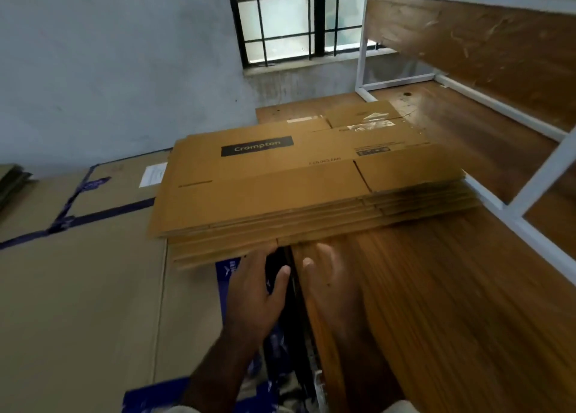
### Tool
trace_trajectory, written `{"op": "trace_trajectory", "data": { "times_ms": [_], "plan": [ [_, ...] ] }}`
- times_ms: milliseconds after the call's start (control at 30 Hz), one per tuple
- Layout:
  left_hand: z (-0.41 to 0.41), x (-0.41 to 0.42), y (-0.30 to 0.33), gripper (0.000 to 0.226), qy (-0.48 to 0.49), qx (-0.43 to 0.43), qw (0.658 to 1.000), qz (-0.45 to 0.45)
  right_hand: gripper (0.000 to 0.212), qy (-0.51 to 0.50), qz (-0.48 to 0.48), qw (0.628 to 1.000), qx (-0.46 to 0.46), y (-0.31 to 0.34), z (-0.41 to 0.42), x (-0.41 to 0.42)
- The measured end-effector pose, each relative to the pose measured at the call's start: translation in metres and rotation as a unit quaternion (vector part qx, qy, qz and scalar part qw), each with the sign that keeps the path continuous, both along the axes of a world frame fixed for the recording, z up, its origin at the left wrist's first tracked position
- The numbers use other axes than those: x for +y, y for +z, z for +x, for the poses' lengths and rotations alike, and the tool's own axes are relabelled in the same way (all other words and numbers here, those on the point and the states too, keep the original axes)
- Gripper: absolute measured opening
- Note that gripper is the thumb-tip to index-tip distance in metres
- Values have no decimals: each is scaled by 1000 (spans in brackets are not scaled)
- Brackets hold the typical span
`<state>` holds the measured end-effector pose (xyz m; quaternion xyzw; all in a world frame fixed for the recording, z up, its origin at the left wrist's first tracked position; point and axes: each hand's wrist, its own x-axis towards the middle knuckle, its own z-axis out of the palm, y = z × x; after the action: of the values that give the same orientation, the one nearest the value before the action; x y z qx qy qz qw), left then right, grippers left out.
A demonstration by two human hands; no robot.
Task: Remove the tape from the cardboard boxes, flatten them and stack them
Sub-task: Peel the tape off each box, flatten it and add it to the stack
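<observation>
A stack of several flattened brown cardboard boxes (pixel 280 191) lies on the wooden table (pixel 452 303), its left part overhanging the table's edge; the top one bears a black "Crompton" label. My left hand (pixel 255 291) and my right hand (pixel 330 285) reach side by side toward the stack's near edge, fingers straight, fingertips at or just under that edge. Neither hand holds anything. Behind the stack lies another flattened box (pixel 361 116) with a clear tape strip on it.
Large cardboard cartons with dark blue tape (pixel 78 256) fill the left side, below table height. A white metal frame (pixel 530 182) with wooden panels borders the table on the right. A barred window (pixel 296 16) is set in the grey wall behind.
</observation>
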<state>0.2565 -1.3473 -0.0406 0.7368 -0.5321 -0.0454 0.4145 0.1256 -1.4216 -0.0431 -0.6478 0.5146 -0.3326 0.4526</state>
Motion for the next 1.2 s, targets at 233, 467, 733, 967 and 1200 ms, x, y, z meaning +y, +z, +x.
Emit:
{"op": "trace_trajectory", "data": {
  "times_ms": [233,467,733,967,1200],
  "plan": [
    [-46,98,35,57,5,21,998,-64,44,33,-111,993,26,39,-28,106],
    [-120,231,72,54,-9,21,988,-151,48,29,-213,976,37,96,-110,249],
    [-215,387,73,60,-26,1,986,-164,71,-18,-254,963,94,115,-234,408],
    [-286,472,105,47,-52,-48,982,-174,73,-46,-278,951,129,133,-315,490],
    [-338,533,92,49,-55,-75,981,-170,72,-14,-288,946,145,126,-366,552]
  ]
}}
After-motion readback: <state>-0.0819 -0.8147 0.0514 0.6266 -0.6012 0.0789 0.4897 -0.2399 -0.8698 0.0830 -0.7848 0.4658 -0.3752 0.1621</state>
